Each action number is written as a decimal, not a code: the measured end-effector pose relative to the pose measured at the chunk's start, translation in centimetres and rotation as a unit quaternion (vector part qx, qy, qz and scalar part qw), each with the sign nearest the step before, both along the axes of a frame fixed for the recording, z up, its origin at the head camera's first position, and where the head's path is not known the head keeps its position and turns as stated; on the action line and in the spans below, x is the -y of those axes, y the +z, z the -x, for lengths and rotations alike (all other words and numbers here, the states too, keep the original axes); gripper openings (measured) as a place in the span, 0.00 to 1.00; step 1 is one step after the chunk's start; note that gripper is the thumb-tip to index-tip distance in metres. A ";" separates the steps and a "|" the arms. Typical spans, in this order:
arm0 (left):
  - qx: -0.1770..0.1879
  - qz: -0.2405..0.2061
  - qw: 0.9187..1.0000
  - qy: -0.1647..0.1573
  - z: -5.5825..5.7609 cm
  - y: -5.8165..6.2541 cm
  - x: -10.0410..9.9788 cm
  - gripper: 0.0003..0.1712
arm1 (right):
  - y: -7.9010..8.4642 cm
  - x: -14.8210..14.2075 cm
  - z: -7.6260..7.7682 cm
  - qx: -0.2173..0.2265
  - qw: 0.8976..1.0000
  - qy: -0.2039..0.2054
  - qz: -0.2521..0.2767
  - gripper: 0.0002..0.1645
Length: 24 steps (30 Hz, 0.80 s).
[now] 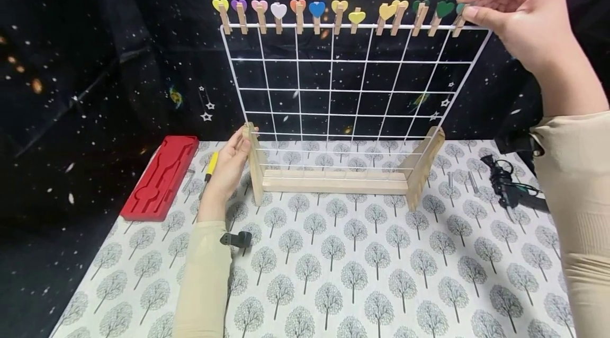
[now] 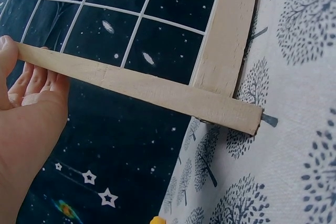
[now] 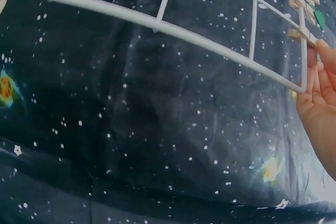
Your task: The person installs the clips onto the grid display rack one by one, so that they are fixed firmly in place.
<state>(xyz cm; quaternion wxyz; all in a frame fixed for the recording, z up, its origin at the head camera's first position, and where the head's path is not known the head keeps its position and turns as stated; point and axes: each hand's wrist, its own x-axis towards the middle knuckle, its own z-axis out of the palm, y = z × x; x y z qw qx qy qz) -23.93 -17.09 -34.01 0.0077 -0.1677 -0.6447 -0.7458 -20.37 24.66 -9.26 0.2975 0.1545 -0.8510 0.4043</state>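
Observation:
A white wire grid (image 1: 314, 60) stands upright in a wooden stand (image 1: 333, 185). Along its top wire sits a row of small wooden clothespins with coloured hearts, among them a blue heart (image 1: 316, 9) and a dark green heart (image 1: 445, 8). At the right end of that row, my right hand (image 1: 534, 23) pinches a clothespin (image 1: 458, 26) between thumb and fingers, close to the grid's corner. My left hand (image 1: 229, 164) grips the upper part of the stand's left wooden leg (image 2: 142, 85), thumb on one side and fingers on the other.
On the left lies a red moulded tray (image 1: 159, 179) with shaped hollows. A yellow-and-black handled tool (image 1: 212, 163) lies beside my left wrist, partly hidden. At right are thin metal rods (image 1: 473, 183) and a black device with cables (image 1: 502, 184). A dark starry cloth hangs behind.

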 end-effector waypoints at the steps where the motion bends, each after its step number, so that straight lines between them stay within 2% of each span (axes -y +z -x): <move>1: 0.000 -0.001 1.000 0.000 0.0 -0.1 0.0 0.29 | -0.1 0.0 0.1 0.002 1.000 -0.001 -0.002 0.12; 5: -0.001 -0.002 1.000 0.004 0.0 -0.3 0.1 0.29 | -0.4 0.0 0.4 0.007 1.000 0.001 -0.010 0.13; 11: 0.007 0.017 1.000 0.014 0.1 -0.8 0.1 0.30 | -1.6 0.0 1.0 -0.019 0.999 0.024 -0.017 0.14; 13: 0.006 0.027 0.999 0.018 0.1 -0.9 0.2 0.30 | -2.1 0.1 1.1 -0.037 0.998 0.025 -0.038 0.15; 18: -0.001 0.073 0.997 0.036 0.0 -0.9 0.4 0.30 | -3.2 0.5 -0.1 -0.090 0.993 -0.007 -0.078 0.25; 21: -0.008 0.114 0.993 0.037 -0.1 -0.6 0.8 0.32 | -4.3 0.4 -1.5 -0.104 0.993 -0.020 -0.056 0.28; 22: -0.014 0.132 0.991 0.037 -0.1 -0.6 1.0 0.32 | -4.9 0.2 -1.9 -0.107 0.993 -0.022 -0.052 0.29; 24: -0.036 0.186 0.981 0.047 -0.2 -0.5 1.5 0.33 | -6.7 -0.9 -2.2 -0.110 0.992 -0.023 -0.051 0.32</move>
